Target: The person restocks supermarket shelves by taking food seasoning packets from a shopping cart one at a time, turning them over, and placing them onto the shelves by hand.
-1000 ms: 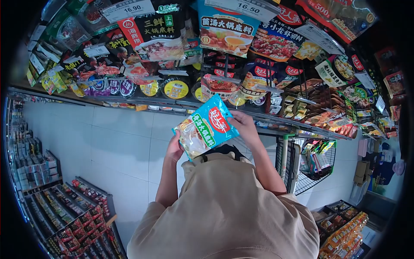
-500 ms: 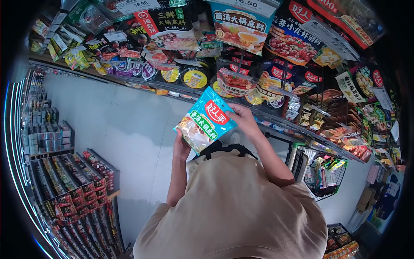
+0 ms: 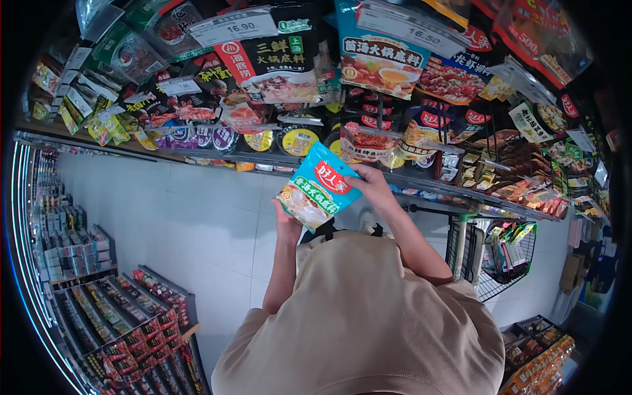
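Between my two hands is a blue packet of hotpot soup base (image 3: 317, 187), tilted, its printed front facing up toward me. My left hand (image 3: 286, 222) grips its lower left edge, the fingers mostly hidden behind it. At the upper right corner my right hand (image 3: 370, 187) pinches the packet, thumb on the front. A similar blue hotpot base packet (image 3: 382, 62) hangs on the shelf rack ahead, above a price tag row of round yellow-lidded tubs (image 3: 299, 141).
A long shelf (image 3: 217, 161) of hanging seasoning packets crosses ahead of me. To my right stands a shopping cart (image 3: 503, 253) with packets inside. Display racks (image 3: 131, 322) of packaged goods are at left, and another display (image 3: 536, 359) is at lower right.
The view has tipped up slightly, so the shelf shows lower and more of its upper part appears. The packet stays in both hands, at nearly the same tilt.
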A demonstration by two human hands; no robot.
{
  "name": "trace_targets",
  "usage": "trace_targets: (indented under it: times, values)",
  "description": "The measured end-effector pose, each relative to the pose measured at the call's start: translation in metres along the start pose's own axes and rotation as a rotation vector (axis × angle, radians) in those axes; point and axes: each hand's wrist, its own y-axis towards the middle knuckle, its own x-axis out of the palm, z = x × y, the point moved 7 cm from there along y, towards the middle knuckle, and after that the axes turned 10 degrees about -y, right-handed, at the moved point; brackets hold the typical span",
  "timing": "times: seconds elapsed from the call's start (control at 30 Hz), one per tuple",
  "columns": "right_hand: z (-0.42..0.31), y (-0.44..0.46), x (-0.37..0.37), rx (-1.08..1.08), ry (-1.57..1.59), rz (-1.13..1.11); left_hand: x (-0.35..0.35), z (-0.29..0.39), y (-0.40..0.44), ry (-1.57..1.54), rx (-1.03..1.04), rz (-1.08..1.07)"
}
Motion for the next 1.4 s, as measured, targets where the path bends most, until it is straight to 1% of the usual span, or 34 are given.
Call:
trace_targets:
  times: [0.07,0.2,0.3,0.37,0.43,0.5,0.57,0.63,0.67,0.77,0.97,1.0,1.07,1.1,1.13,1.2,1.23,1.3,1.33,1.4]
  values:
    - [0.0,0.007,0.008,0.007,0.015,0.029,0.005,0.014,0.009,0.077,0.023,-0.084]
    - [0.01,0.023,0.023,0.0,0.013,0.09,-0.014,0.027,0.039,0.027,-0.045,-0.097]
    - [0.021,0.036,0.032,0.02,-0.026,0.109,-0.022,0.03,0.055,-0.079,-0.114,-0.087]
    - [0.026,0.046,0.037,0.008,-0.035,0.143,-0.035,0.029,0.066,-0.116,-0.177,0.001]
    - [0.02,0.058,0.038,-0.095,-0.259,0.211,-0.045,0.029,0.078,-0.078,-0.206,0.009]
    - [0.013,0.07,0.037,-0.101,-0.315,0.229,-0.046,0.034,0.083,-0.031,-0.236,0.016]
    - [0.005,0.084,0.032,-0.112,-0.367,0.257,-0.041,0.039,0.083,0.124,-0.36,0.073]
    - [0.005,0.095,0.027,-0.134,-0.437,0.285,-0.048,0.038,0.096,0.137,-0.396,0.052]
    - [0.01,0.099,0.024,-0.136,-0.371,0.304,-0.05,0.037,0.103,0.141,-0.42,0.035]
    - [-0.007,0.096,0.025,-0.107,-0.304,0.303,-0.037,0.043,0.113,0.082,-0.429,-0.013]
    - [-0.015,0.104,0.008,-0.065,-0.135,0.35,-0.028,0.041,0.129,0.03,-0.452,-0.123]
    - [-0.033,0.097,0.013,0.015,-0.157,0.368,-0.026,0.038,0.131,0.033,-0.459,-0.128]
    - [-0.035,0.099,0.013,0.017,-0.165,0.382,-0.024,0.035,0.137,0.009,-0.428,-0.071]
    - [-0.036,0.1,0.013,0.021,-0.173,0.388,-0.022,0.035,0.14,0.01,-0.432,-0.076]
    - [-0.034,0.102,0.013,0.019,-0.175,0.392,-0.022,0.034,0.144,0.007,-0.439,-0.06]
    - [-0.027,0.106,0.016,-0.071,-0.132,0.392,-0.022,0.033,0.149,0.003,-0.447,-0.047]
    - [-0.022,0.109,0.017,-0.072,-0.133,0.394,-0.024,0.032,0.151,-0.001,-0.452,-0.019]
    - [-0.018,0.114,0.022,-0.146,-0.012,0.372,-0.023,0.033,0.153,-0.002,-0.46,0.009]
    - [-0.018,0.116,0.022,-0.145,-0.01,0.374,-0.02,0.034,0.152,0.004,-0.461,-0.009]
    - [-0.023,0.116,0.022,-0.174,-0.116,0.399,-0.019,0.034,0.155,0.014,-0.466,-0.025]
